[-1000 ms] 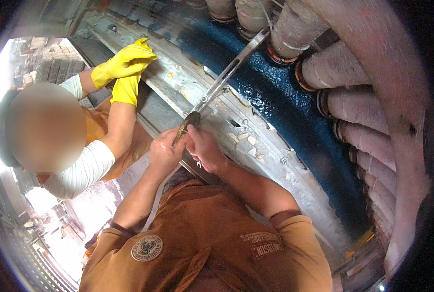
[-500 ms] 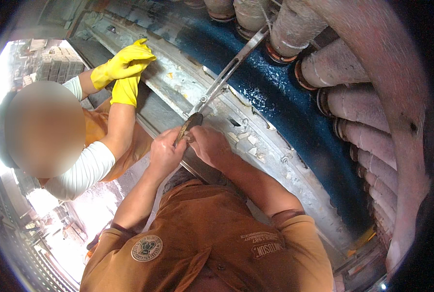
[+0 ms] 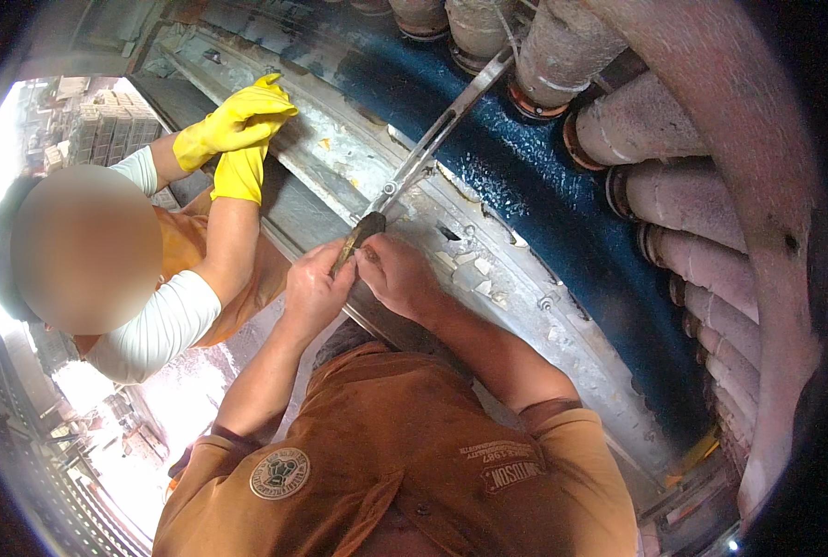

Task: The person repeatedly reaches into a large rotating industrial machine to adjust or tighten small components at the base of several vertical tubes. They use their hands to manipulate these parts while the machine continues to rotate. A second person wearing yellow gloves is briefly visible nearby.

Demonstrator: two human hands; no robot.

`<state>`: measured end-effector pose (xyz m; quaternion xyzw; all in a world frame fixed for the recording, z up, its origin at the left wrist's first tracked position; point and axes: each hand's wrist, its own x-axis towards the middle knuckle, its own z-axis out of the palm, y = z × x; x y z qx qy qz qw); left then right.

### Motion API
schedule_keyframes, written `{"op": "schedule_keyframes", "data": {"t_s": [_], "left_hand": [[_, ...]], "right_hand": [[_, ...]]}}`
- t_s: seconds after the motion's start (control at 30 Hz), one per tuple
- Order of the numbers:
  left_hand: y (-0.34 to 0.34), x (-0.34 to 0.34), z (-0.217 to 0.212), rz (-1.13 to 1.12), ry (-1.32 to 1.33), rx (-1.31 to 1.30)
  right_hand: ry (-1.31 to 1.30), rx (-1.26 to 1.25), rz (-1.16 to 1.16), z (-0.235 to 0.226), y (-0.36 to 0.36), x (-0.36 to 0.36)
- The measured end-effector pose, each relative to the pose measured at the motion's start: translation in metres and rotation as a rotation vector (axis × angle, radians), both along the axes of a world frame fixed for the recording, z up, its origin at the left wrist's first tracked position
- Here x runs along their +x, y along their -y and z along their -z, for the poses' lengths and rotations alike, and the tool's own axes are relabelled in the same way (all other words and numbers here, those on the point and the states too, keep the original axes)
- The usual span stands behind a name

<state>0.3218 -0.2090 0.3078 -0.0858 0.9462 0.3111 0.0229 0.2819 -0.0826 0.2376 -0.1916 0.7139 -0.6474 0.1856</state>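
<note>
Both my hands are close together above the metal ledge (image 3: 562, 348), in the middle of the view. In my left hand (image 3: 316, 290) is a short, brownish elongated tool (image 3: 362, 232) with a dark, rounded far end; its exact kind I cannot make out. That end lies by the lower end of a slotted metal bar (image 3: 446, 121), near a bolt (image 3: 388, 190). Whether they touch is unclear. My right hand (image 3: 398, 278) is closed beside the tool, its fingertips curled inward. Whatever they pinch is hidden.
Another person in yellow gloves (image 3: 238, 130) leans on the ledge at left, arms crossed. Beyond the ledge runs a dark blue surface (image 3: 544, 232). Several thick greyish pipes (image 3: 637, 130) join a large curved duct (image 3: 776, 186) on the right. Pale broken flakes (image 3: 482, 266) litter the ledge.
My right fingers have shifted slightly beside the tool, and its dark end has turned a little. The bar and the other person's gloved hands stay in place.
</note>
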Motion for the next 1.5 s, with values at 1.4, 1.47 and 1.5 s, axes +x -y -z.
{"op": "schedule_keyframes", "data": {"t_s": [1.4, 1.47, 1.5], "left_hand": [[-0.006, 0.003, 0.005, 0.036, 0.018, -0.03], [-0.008, 0.002, 0.006, 0.03, 0.035, 0.017], [-0.009, 0.0, 0.005, 0.024, 0.049, 0.047]], "right_hand": [[-0.196, 0.132, -0.065, 0.006, -0.022, 0.008], [-0.3, 0.128, -0.046, 0.01, -0.026, 0.008], [-0.32, 0.129, -0.012, 0.009, -0.028, 0.008]]}}
